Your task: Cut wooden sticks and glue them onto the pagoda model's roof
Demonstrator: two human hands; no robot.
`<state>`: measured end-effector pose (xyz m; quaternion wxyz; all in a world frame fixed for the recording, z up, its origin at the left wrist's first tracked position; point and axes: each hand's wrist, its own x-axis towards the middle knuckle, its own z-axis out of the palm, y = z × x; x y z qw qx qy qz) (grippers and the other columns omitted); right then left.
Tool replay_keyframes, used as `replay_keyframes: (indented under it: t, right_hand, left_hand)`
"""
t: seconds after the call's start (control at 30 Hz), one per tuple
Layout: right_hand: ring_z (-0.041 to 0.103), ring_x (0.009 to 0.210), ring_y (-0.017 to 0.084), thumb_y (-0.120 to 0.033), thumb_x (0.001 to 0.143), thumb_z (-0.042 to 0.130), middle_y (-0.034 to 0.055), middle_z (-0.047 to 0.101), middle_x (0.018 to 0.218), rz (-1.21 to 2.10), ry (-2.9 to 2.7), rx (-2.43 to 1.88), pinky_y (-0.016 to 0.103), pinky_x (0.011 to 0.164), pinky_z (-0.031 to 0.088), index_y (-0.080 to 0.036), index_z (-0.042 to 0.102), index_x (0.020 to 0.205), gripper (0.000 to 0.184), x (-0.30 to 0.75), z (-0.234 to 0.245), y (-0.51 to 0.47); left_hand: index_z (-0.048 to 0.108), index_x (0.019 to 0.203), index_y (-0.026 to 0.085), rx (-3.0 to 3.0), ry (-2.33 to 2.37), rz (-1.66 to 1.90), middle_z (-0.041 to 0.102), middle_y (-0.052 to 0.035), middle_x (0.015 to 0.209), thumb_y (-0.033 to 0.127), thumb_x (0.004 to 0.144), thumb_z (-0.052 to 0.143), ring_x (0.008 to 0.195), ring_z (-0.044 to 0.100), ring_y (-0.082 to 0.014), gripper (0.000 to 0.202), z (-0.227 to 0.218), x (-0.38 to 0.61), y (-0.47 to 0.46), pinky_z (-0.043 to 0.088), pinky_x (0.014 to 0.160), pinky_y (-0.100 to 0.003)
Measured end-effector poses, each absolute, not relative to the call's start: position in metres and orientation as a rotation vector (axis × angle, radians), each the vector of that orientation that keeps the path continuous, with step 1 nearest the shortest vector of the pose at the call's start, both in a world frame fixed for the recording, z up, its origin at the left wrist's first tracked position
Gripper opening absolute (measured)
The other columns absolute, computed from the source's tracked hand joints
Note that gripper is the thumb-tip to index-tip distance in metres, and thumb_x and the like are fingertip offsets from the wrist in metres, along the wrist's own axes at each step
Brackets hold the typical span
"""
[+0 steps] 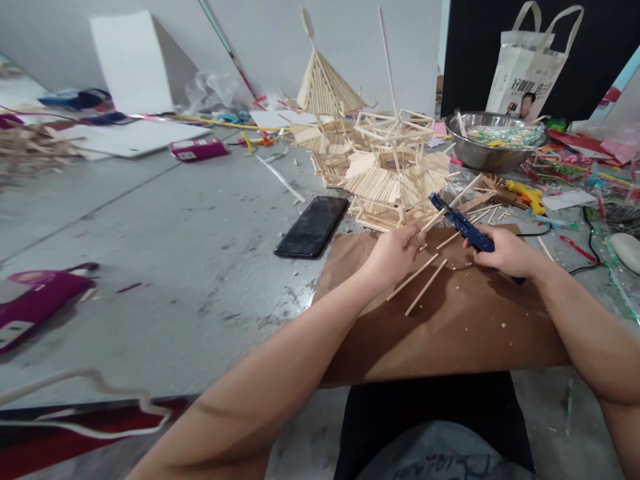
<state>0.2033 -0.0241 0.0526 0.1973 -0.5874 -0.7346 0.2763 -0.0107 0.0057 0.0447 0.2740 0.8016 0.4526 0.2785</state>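
My left hand [399, 252] is closed with its fingertips pinching a thin wooden stick [466, 189], which slants up to the right. My right hand [513, 252] is wrapped round dark blue pliers [467, 230]. Their head lies against or very close to the held stick; whether the jaws bite it cannot be made out. Below the hands, two loose sticks [426, 287] lie on a brown board [450, 340]. Just beyond stands a tiered pavilion model [400, 177] made of wooden sticks, with a pointed-roof stick tower [323, 90] behind it.
A black phone [311, 227] lies left of the board. Purple boxy devices [197, 149] sit farther left. At the back right are a metal bowl [495, 150] with plastic-wrapped bits, a white tote bag [525, 80], a yellow glue gun [525, 195] and cables among scraps.
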Motion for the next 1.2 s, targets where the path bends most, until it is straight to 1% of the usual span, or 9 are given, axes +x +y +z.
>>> replay_keyframes:
  t: [0.1,0.37,0.63,0.73,0.87,1.0,1.1,1.2]
  right_hand:
    - [0.051,0.059,0.011,-0.020,0.062,0.052,-0.0017,0.058,0.073,0.794,-2.053,-1.662,0.022,0.057,0.039,-0.019,0.054,0.088,0.026,0.204,0.053,-0.024]
    - [0.056,0.068,0.014,-0.021,0.064,0.052,0.0000,0.062,0.080,0.661,-2.101,-1.654,0.023,0.063,0.041,-0.020,0.055,0.089,0.025,0.202,0.051,-0.024]
    - [0.055,0.063,0.014,-0.020,0.064,0.050,0.0006,0.062,0.074,0.538,-2.118,-1.671,0.024,0.060,0.040,-0.019,0.055,0.085,0.021,0.196,0.048,-0.026]
    - [0.055,0.063,0.015,-0.019,0.064,0.048,0.0018,0.062,0.074,0.472,-2.117,-1.694,0.024,0.060,0.040,-0.019,0.055,0.085,0.022,0.194,0.046,-0.026]
    - [0.055,0.064,0.016,-0.020,0.064,0.048,0.0035,0.062,0.073,0.381,-2.116,-1.712,0.026,0.062,0.040,-0.019,0.054,0.086,0.023,0.191,0.043,-0.026]
    - [0.054,0.060,0.017,-0.022,0.065,0.048,0.0035,0.060,0.068,0.300,-2.107,-1.735,0.026,0.059,0.039,-0.019,0.052,0.084,0.020,0.188,0.040,-0.027]
    - [0.053,0.059,0.016,-0.023,0.066,0.047,0.0034,0.059,0.066,0.243,-2.109,-1.744,0.025,0.057,0.038,-0.018,0.052,0.084,0.020,0.187,0.038,-0.028]
    - [0.053,0.060,0.016,-0.023,0.067,0.047,0.0038,0.060,0.069,0.220,-2.099,-1.731,0.025,0.058,0.038,-0.018,0.052,0.087,0.022,0.186,0.036,-0.027]
  left_hand:
    - [0.040,0.057,0.016,2.162,1.219,0.752,0.042,0.0037,0.051,0.024,0.082,0.035,0.051,0.039,-0.0080,0.027,0.044,-0.011,0.005,0.032,0.054,-0.021]
    - [0.041,0.060,0.017,2.195,1.303,0.744,0.042,0.0034,0.050,0.024,0.081,0.035,0.050,0.040,-0.0091,0.024,0.044,-0.009,0.004,0.031,0.052,-0.022]
    - [0.040,0.057,0.017,2.217,1.320,0.793,0.041,0.0036,0.049,0.023,0.080,0.036,0.049,0.038,-0.0089,0.024,0.043,-0.008,0.003,0.030,0.050,-0.021]
    - [0.041,0.058,0.017,2.218,1.333,0.789,0.043,0.0030,0.050,0.023,0.081,0.036,0.050,0.039,-0.0093,0.024,0.044,-0.008,0.003,0.030,0.051,-0.022]
    - [0.041,0.058,0.017,2.215,1.326,0.801,0.045,0.0023,0.052,0.025,0.081,0.035,0.052,0.041,-0.0099,0.024,0.046,-0.009,0.002,0.031,0.053,-0.022]
    - [0.042,0.059,0.017,2.211,1.309,0.811,0.044,0.0024,0.052,0.025,0.080,0.035,0.051,0.040,-0.0097,0.024,0.046,-0.011,0.002,0.032,0.053,-0.022]
    - [0.045,0.062,0.016,2.195,1.301,0.804,0.045,0.0018,0.053,0.027,0.081,0.034,0.052,0.041,-0.0099,0.024,0.043,-0.011,0.003,0.032,0.053,-0.022]
    - [0.048,0.069,0.016,2.166,1.324,0.866,0.047,0.0014,0.056,0.032,0.081,0.035,0.053,0.042,-0.0104,0.024,0.039,-0.010,0.004,0.032,0.053,-0.023]
